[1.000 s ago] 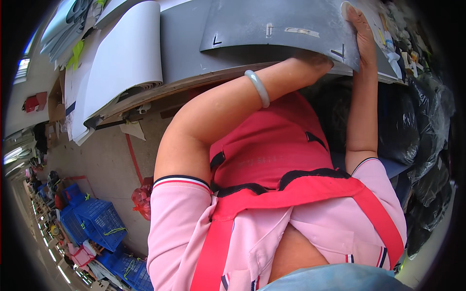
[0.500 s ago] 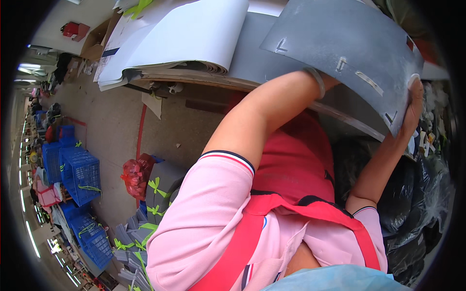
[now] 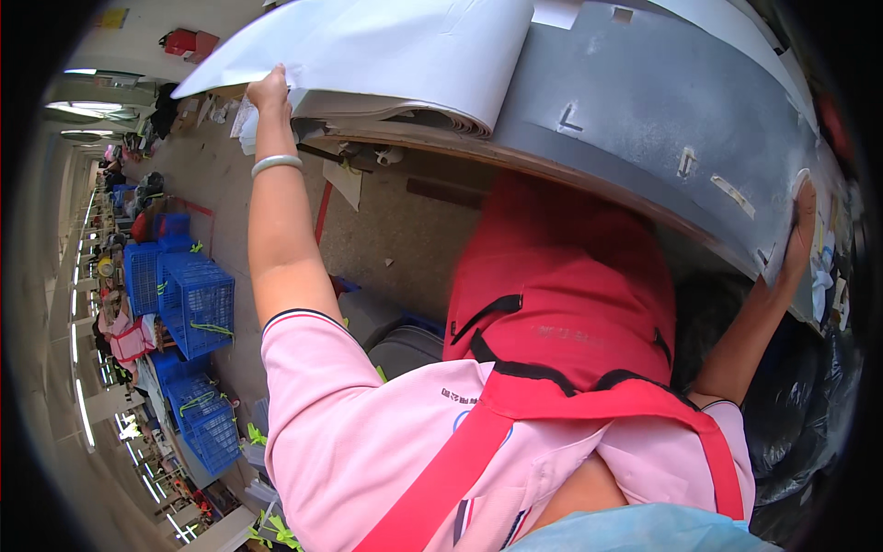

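We see a large grey sheet [image 3: 644,101] lying flat along the wooden table edge [image 3: 515,161], with small tape marks on its surface. It runs from the middle of the picture out to the far right. The right hand [image 3: 802,216] rests on the sheet's right end, fingers laid flat and together over the corner, pressing on it rather than gripping round it.

Beside the grey sheet, to the left, lies a stack of white paper sheets [image 3: 405,55], their near edges curling down over the table edge. The left hand [image 3: 269,90] is at the left corner of that stack, fingers closed on the edge of the top white sheet. A pale bangle [image 3: 276,164] sits on the left wrist.

Below the table we see the person's own pink shirt [image 3: 368,442] and red apron [image 3: 561,294] with its strap crossing the shoulder. A dark bag [image 3: 809,405] hangs at the right, under the table's end.

Farther out to the left, on the floor, stand blue plastic crates [image 3: 189,304] in a row, and beyond them a long aisle with ceiling lights [image 3: 78,331].
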{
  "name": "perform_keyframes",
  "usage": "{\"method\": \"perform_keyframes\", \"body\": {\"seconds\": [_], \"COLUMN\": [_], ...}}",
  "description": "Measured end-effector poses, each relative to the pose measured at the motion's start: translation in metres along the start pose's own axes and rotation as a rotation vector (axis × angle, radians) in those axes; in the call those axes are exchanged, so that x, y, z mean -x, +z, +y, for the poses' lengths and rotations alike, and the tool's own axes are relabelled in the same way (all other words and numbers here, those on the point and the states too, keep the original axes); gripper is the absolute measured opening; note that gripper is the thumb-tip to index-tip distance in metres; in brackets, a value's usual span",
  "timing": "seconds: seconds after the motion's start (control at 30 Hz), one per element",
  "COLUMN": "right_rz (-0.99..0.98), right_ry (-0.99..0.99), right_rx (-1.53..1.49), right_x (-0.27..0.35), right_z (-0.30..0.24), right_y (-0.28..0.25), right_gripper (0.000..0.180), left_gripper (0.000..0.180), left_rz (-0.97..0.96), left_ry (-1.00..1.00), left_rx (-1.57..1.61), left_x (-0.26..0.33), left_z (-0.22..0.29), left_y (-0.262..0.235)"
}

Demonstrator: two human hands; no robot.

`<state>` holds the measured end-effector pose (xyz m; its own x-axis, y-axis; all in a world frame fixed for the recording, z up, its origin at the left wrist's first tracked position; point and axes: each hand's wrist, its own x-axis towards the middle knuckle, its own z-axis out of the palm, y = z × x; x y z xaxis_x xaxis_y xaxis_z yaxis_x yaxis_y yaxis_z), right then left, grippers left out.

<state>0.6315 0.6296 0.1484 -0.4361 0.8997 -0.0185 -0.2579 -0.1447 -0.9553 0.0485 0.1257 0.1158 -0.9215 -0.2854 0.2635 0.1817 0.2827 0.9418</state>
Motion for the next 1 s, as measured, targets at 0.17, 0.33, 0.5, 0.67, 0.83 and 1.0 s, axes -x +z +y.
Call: {"method": "perform_keyframes", "body": {"seconds": [0.17, 0.33, 0.5, 0.67, 0.83, 1.0], "right_rz": [-0.071, -0.207, -0.179, -0.203, -0.23, -0.242], "right_ry": [0.051, 0.013, -0.133, -0.047, 0.057, -0.045], "right_rx": [-0.024, -0.105, 0.107, 0.078, 0.12, 0.215], "right_x": [-0.018, -0.035, -0.076, -0.121, -0.102, -0.099], "right_z": [0.011, 0.023, 0.055, 0.107, 0.113, 0.119], "right_y": [-0.017, -0.002, -0.046, -0.074, -0.038, -0.047], "right_gripper": [0.054, 0.028, 0.024, 0.023, 0.018, 0.015], "left_gripper": [0.051, 0.081, 0.05, 0.013, 0.036, 0.032], "left_rz": [-0.033, 0.227, -0.024, -0.972, -1.173, -1.299], "left_ry": [-0.096, -0.051, 0.457, 0.858, 1.151, 1.14], "left_rx": [-0.287, -0.312, -0.203, -0.047, -0.146, -0.208], "left_x": [0.002, -0.02, 0.095, 0.34, 0.427, 0.434], "left_z": [-0.071, -0.07, -0.007, 0.113, 0.099, 0.099], "left_y": [-0.041, -0.122, -0.014, 0.06, 0.114, 0.144]}}
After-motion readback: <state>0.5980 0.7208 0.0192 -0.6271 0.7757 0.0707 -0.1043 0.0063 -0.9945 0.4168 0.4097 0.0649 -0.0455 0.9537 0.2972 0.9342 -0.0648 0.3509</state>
